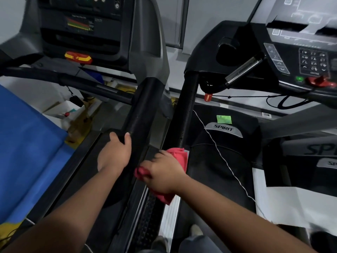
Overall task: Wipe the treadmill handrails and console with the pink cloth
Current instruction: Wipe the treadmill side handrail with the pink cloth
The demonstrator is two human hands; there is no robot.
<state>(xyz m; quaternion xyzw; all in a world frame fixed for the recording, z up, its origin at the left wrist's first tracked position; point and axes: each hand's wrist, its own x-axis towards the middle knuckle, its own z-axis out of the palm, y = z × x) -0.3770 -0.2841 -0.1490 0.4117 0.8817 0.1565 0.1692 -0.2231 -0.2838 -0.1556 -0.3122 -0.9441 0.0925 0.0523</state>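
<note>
Left hand (pixel 114 154) grasps the near end of the left treadmill's black handrail (pixel 141 114), fingers curled over it. Right hand (pixel 164 172) clutches the pink cloth (pixel 179 157), pressed to the near end of the right treadmill's handrail (pixel 187 106). 2 consoles stand far: left console (pixel 82 28), right console (pixel 300 57). A blue sheet (pixel 27 143) lies at left.

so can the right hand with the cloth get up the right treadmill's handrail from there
Probably yes. The right hand holds the pink cloth at the near end of that handrail, and the rail's length up toward the console looks bare. A thin white cord runs beside it, apparently apart.
</note>
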